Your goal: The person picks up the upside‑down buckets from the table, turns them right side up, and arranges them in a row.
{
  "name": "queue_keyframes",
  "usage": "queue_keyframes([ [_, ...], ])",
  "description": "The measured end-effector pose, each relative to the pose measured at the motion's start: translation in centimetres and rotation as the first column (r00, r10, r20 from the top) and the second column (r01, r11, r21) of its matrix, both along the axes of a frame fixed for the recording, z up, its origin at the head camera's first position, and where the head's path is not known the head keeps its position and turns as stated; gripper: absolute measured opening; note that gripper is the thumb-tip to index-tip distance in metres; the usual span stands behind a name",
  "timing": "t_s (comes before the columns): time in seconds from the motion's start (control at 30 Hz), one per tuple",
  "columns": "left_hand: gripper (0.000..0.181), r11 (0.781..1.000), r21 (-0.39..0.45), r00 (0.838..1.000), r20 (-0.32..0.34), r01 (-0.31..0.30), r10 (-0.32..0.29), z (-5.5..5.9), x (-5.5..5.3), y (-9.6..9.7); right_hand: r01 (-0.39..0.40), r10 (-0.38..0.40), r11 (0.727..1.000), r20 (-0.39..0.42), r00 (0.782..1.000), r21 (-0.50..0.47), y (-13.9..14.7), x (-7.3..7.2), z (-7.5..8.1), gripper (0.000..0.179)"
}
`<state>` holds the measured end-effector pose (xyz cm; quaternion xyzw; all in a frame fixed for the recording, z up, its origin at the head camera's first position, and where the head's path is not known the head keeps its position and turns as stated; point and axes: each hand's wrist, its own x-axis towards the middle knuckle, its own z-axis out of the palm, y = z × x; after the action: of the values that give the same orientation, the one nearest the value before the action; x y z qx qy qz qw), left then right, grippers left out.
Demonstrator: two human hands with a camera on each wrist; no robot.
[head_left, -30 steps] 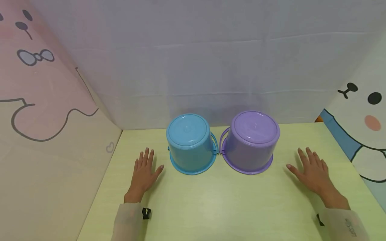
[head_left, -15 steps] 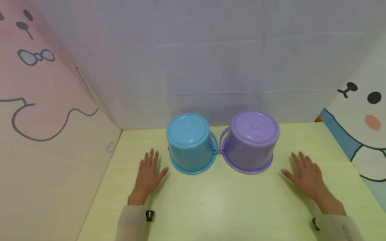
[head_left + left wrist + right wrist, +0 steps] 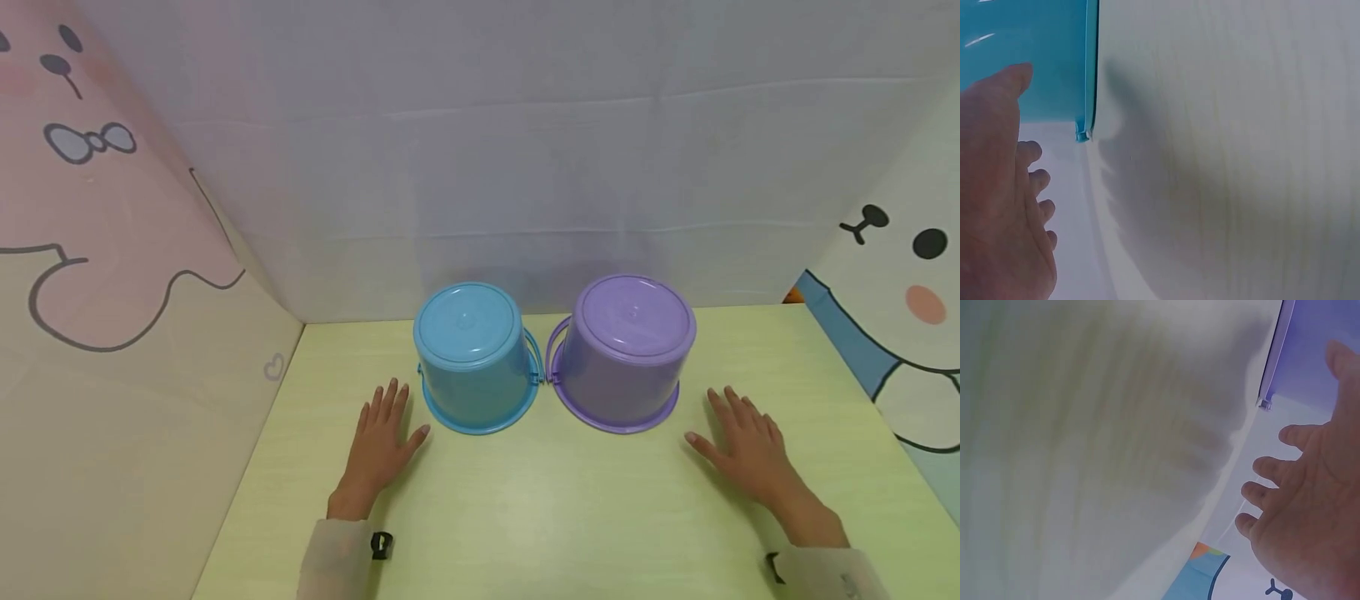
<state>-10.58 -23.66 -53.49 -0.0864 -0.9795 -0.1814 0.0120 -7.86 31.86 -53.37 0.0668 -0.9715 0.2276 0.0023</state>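
Two buckets stand upside down side by side near the back of the table, a blue bucket [image 3: 477, 358] on the left and a purple bucket [image 3: 624, 354] on the right. Their handles meet or nearly meet between them. My left hand [image 3: 378, 446] is held over the table to the left of the blue bucket, fingers straight and thumb spread. To the right of the purple bucket is my right hand [image 3: 750, 454], fingers extended and thumb out toward it. Neither hand holds anything. Both wrist views show a hand apart from its bucket, with its shadow on the table.
The pale yellow table [image 3: 540, 517] ends at a whitish cloth wall [image 3: 525, 167] just behind the buckets. Panels with cartoon animals rise at the left [image 3: 112, 208] and right [image 3: 900, 333]. Each wrist wears a black strap at the sleeve.
Both hands have drifted inward and slightly toward the front of the table, coming a little closer to each other. The two buckets have stayed in place.
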Motion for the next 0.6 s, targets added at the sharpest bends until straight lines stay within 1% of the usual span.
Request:
queue_keyframes([
  [0.13,0.078,1.0,0.018,1.0,0.0,0.01,-0.01,0.0,0.3,0.5,-0.009,0.009,1.0,-0.016,1.0,0.004,-0.7,0.4,0.1,0.082],
  [0.33,0.071,0.999,0.017,0.999,-0.012,0.036,-0.035,0.2,0.6,1.1,-0.021,0.021,1.0,-0.045,0.999,0.006,-1.3,0.8,0.1,0.081],
  [0.5,0.068,0.998,0.02,0.998,-0.031,0.057,-0.056,0.0,0.8,1.4,-0.026,0.026,1.0,-0.019,0.999,0.009,-1.8,1.1,0.2,0.082],
  [0.6,0.067,0.998,0.017,0.998,-0.021,0.058,-0.057,0.0,0.9,1.6,-0.03,0.03,1.0,-0.014,0.999,0.009,-2.1,1.3,0.3,0.081],
])
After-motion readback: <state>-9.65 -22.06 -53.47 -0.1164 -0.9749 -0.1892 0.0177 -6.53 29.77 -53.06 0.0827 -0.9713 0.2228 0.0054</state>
